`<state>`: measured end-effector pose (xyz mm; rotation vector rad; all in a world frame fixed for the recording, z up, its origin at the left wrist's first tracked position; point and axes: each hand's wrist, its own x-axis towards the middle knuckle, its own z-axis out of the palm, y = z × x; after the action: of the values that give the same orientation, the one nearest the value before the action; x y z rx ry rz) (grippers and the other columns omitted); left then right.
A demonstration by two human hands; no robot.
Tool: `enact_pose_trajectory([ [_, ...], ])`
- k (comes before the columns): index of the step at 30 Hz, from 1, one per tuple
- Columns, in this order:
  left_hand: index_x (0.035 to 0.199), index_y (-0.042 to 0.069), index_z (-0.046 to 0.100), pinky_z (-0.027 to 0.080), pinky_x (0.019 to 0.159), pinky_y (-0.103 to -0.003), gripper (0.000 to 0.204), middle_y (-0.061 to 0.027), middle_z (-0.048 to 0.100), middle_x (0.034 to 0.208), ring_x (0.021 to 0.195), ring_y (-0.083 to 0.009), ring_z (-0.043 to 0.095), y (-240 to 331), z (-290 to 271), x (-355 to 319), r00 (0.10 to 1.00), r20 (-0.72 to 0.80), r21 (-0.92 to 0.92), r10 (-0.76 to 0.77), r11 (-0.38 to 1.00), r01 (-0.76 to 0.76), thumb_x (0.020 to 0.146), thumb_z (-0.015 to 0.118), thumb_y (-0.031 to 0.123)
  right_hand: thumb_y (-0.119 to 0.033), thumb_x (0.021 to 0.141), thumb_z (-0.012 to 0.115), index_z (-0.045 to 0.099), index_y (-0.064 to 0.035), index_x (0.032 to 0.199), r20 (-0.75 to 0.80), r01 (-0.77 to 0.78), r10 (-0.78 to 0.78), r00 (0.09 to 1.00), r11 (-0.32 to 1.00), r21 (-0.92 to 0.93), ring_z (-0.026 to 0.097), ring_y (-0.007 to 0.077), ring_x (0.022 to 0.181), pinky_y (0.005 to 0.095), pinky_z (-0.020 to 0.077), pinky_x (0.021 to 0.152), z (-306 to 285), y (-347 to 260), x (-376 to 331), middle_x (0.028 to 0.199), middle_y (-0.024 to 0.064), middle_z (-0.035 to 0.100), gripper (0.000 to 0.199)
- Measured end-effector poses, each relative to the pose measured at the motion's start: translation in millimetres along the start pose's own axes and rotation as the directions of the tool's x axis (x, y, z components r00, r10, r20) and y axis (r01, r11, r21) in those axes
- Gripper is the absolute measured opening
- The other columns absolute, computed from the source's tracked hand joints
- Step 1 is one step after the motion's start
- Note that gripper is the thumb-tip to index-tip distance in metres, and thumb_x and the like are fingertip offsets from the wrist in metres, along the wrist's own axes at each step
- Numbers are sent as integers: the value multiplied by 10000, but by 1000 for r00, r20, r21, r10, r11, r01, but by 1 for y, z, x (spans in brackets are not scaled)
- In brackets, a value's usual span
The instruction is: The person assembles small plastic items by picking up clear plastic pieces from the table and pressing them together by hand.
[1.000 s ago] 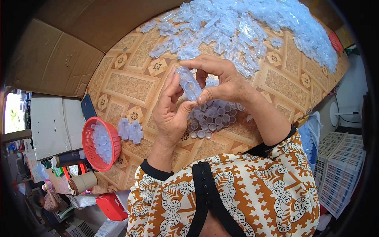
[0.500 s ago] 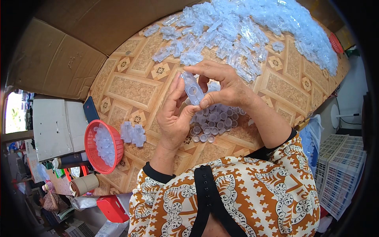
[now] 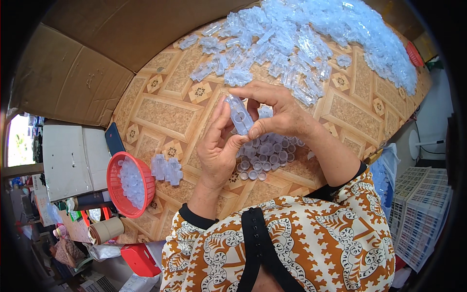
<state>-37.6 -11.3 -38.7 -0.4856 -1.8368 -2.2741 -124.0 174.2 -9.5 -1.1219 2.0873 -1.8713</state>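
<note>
Between my two hands, above the table, is a clear plastic piece (image 3: 239,116), long and narrow with a round shape in its middle. My left hand (image 3: 218,146) grips its near end and left side, the thumb pressed near the bottom. From the right, my right hand (image 3: 278,109) pinches it, index finger at the far end and thumb at the near end. Small round clear caps (image 3: 265,156) lie in a cluster just beneath and beyond my hands. Several similar clear plastic pieces (image 3: 166,169) are lined up together left of my left hand.
A red plastic basket (image 3: 152,187) of small clear parts stands at the table's left edge. Clear plastic pieces (image 3: 292,44) form a large heap across the far side of the patterned table (image 3: 160,114). Cardboard walls (image 3: 63,78) border the left and back. Crate-like stacks (image 3: 421,214) stand at the right.
The clear piece is still held in both hands and has turned slightly. The whole view has shifted a little; nothing has been let go.
</note>
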Motion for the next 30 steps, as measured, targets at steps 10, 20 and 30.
enact_pose_trajectory([
  [10, 1466, -6, 417, 492, 1071, -397, 607, -212, 291, 1584, 1337, -297, 493, -3, 1, 0, 1000, -20, 1, -4, 1000, 4, 908, 652, -44, -492, 675, 843, 605, -106, 1374, 4, 49, -49, 999, 998, -49, 586, 139, 737, 285, 491, 668, 0, 5, -1, 934, 33, 608, 833],
  [20, 1461, -7, 422, 503, 1059, -392, 605, -212, 300, 1579, 1344, -296, 487, -1, 0, -1, 1000, -13, -15, -8, 1000, 7, 902, 644, -71, -483, 682, 841, 608, -102, 1369, 6, 82, -82, 997, 991, -102, 576, 138, 712, 279, 487, 654, 1, 3, -1, 910, 36, 595, 820],
  [30, 1529, -3, 307, 414, 1119, -368, 576, -167, 299, 1598, 1396, -254, 425, 13, 8, 1, 996, 17, -6, -82, 997, 82, 986, 490, -52, -372, 637, 905, 612, -73, 1339, -36, 109, -113, 993, 988, -110, 569, 137, 719, 276, 482, 608, 8, 3, 0, 901, 53, 599, 818],
])
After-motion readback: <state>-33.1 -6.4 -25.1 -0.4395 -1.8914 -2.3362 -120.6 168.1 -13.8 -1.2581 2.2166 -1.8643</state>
